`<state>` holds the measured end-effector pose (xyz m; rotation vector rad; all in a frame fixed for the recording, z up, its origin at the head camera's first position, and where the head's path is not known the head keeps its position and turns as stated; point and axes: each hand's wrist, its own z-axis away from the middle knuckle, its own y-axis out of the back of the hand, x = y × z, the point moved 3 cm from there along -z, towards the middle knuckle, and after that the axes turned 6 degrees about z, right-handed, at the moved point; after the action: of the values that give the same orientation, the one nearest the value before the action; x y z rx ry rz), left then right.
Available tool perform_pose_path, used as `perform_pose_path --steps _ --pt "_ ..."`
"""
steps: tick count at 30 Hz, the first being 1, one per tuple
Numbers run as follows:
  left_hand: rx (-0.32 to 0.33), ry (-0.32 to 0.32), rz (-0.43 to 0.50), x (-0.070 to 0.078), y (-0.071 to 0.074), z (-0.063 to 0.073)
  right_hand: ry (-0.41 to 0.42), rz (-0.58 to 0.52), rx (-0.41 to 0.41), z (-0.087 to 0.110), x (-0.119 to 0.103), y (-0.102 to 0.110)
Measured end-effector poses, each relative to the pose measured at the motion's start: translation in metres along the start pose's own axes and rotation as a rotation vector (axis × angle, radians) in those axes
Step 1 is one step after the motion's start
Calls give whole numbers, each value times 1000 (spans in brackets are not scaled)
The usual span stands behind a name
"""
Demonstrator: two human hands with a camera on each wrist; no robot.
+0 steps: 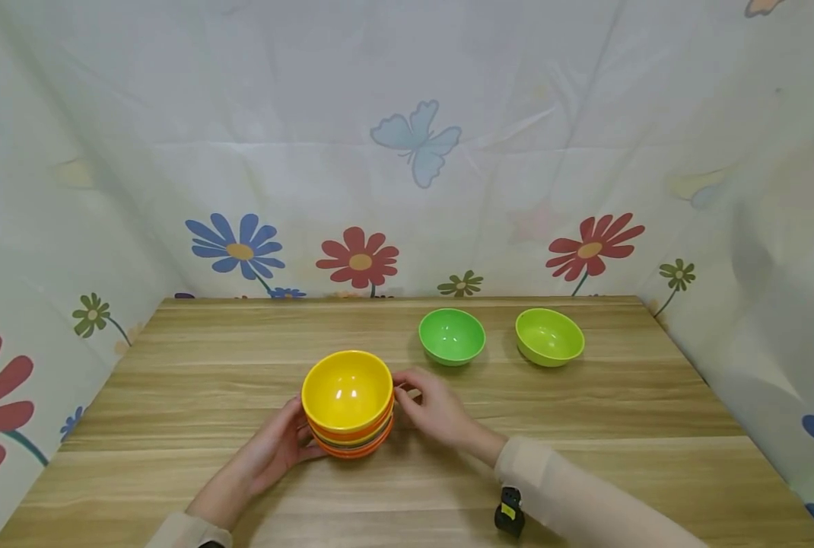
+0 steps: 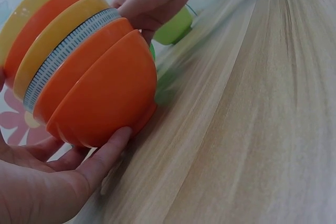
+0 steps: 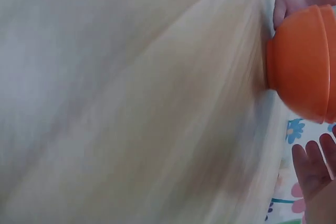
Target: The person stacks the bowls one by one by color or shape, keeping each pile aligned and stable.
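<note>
A stack of nested bowls [image 1: 348, 392] stands upright toward the front of the table, a yellow bowl on top. Below that come orange, yellow and white-and-blue striped rims, with orange bowls [image 2: 115, 87] at the bottom. My left hand [image 1: 277, 449] holds the stack from the left, its thumb low against the bottom bowl and its fingers round the far side. From the right, my right hand [image 1: 434, 407] has its index finger and thumb at the stack's upper rims. Its other fingers [image 3: 312, 163] reach out loosely beside the orange bowls in the right wrist view.
Behind the stack to the right sit a green bowl [image 1: 452, 336] and a lime-green bowl [image 1: 549, 337], side by side. The wood-patterned table [image 1: 229, 342] ends at a flower-printed cloth [image 1: 297, 183]. A small black device [image 1: 510, 512] is by the right sleeve.
</note>
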<state>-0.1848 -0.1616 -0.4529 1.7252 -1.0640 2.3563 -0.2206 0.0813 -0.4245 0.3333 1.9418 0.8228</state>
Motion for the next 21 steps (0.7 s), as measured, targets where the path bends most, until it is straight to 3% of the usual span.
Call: perform_pose_path --steps 7,12,21 --pt "-9 -3 0 0 0 1 261 303 24 0 -2 10" --pt "-10 -6 -11 0 0 1 456 505 88 0 -1 15" --pt "5 -2 -21 0 -1 1 557 682 165 -5 7 32"
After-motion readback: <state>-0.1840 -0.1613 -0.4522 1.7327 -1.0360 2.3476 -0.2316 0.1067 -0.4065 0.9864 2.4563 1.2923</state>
